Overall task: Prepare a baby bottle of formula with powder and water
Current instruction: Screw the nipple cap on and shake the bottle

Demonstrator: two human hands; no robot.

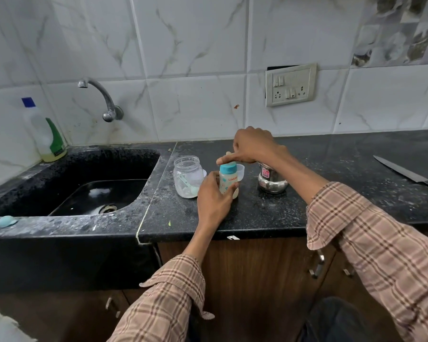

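Observation:
A small baby bottle [225, 180] with a teal collar and printed label stands upright on the black counter [269, 213]. My left hand [211, 201] grips its lower body from the near side. My right hand [251, 146] reaches over from the right and pinches the teal top of the bottle with fingertips and thumb. Left of the bottle stands an open clear jar [187, 176] with white powder at its bottom and a light green scoop inside. A clear cap [240, 172] sits just behind the bottle. A small steel pot [272, 181] stands to the right.
A black sink [89, 193] with a wall tap [101, 97] lies at the left, a detergent bottle [46, 134] in its back corner. A teal spoon [4, 221] rests on the sink's front rim. A knife [408, 172] lies at the far right. A socket plate [290, 85] is on the wall.

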